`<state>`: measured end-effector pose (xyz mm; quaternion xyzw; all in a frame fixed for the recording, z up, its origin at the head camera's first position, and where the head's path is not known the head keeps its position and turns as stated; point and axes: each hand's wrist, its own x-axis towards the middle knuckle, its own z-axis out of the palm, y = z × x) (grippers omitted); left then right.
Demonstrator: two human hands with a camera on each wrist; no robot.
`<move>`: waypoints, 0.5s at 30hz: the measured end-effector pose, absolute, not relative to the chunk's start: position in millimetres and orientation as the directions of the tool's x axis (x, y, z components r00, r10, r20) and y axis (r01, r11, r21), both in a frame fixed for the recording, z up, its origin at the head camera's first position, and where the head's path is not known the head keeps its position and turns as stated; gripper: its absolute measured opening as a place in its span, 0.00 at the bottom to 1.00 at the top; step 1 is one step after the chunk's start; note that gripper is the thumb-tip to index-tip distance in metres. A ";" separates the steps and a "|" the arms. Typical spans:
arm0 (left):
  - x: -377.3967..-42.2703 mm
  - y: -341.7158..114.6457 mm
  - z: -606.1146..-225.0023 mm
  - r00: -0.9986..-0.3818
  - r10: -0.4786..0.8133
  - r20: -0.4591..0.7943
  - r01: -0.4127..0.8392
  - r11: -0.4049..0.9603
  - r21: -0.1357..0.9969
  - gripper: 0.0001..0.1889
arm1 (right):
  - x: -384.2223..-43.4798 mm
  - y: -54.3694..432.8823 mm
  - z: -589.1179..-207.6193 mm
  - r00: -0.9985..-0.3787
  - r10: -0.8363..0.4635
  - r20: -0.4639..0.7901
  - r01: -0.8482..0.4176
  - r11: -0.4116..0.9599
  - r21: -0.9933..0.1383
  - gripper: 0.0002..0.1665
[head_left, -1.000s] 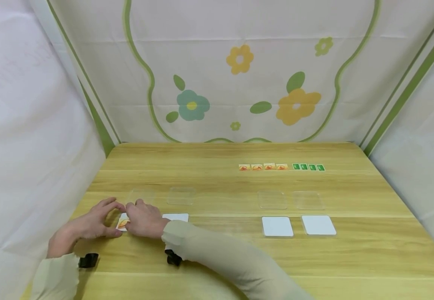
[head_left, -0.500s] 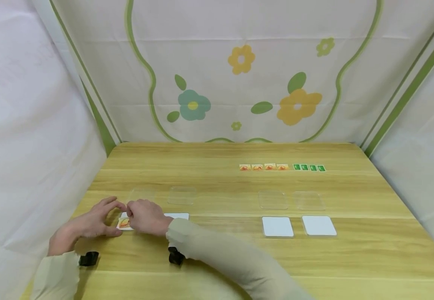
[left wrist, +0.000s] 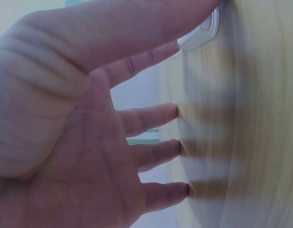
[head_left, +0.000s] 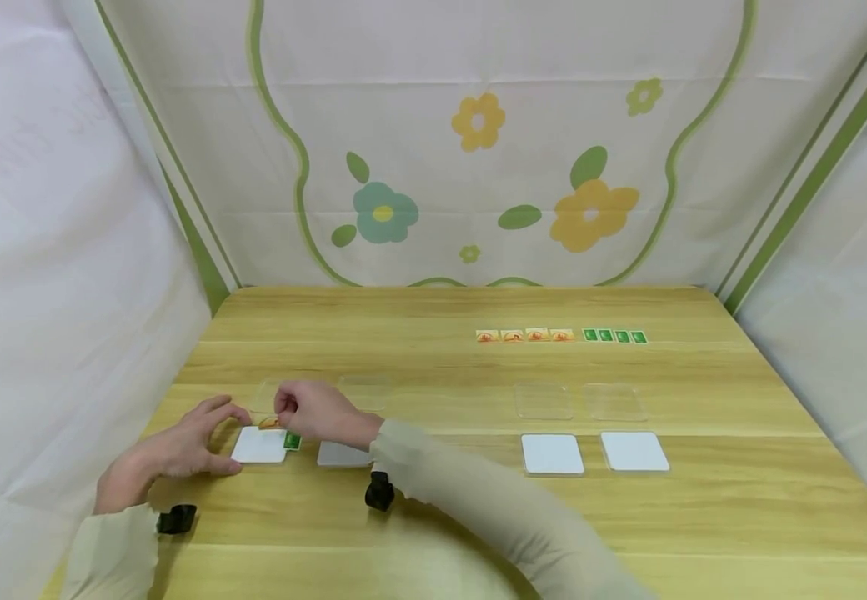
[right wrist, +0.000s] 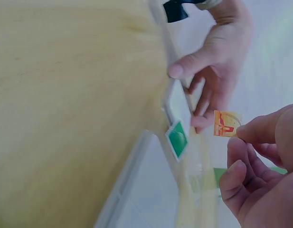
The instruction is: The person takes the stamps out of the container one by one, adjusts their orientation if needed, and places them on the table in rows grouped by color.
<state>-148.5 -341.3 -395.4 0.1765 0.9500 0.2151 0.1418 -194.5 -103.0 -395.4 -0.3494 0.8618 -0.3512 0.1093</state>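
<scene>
My left hand (head_left: 182, 442) holds a thick white square (head_left: 259, 446) by its left side, thumb at the near corner, forefinger at the far one. The left wrist view shows the other fingers fairly straight, tips down at the wood. Between thumb and forefinger, my right hand (head_left: 321, 410) pinches a small thin orange-and-yellow picture card (right wrist: 227, 123), raised above the white square. A small green card (right wrist: 177, 139) with a pale border juts out from the white square's right edge. Beside it lies a second white square (head_left: 343, 454), partly behind my right wrist.
Two more white squares (head_left: 551, 454) lie to the right. Clear rounded squares (head_left: 543, 400) sit in a row behind the white ones. Farther back are several orange picture cards (head_left: 488, 336) and several green cards (head_left: 605, 335). Cloth walls enclose the wooden table (head_left: 463, 517).
The orange card, earlier at the white square's face, is lifted up and away in my right hand, which has moved right. The green card now shows. My left hand stays in place.
</scene>
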 end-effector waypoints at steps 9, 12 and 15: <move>-147.5 -342.5 -397.6 -0.899 0.396 -0.186 0.277 0.845 0.458 0.27 | -206.2 -75.2 -385.2 -0.757 -0.651 0.052 -0.438 0.447 -0.780 0.04; -148.0 -343.2 -397.8 -0.898 0.398 -0.189 0.274 0.841 0.467 0.28 | -210.7 -67.5 -384.2 -0.769 -0.637 0.053 -0.416 0.436 -0.798 0.04; -148.7 -343.4 -398.3 -0.895 0.399 -0.198 0.268 0.838 0.476 0.28 | -214.6 -61.4 -381.8 -0.777 -0.627 0.061 -0.418 0.441 -0.794 0.04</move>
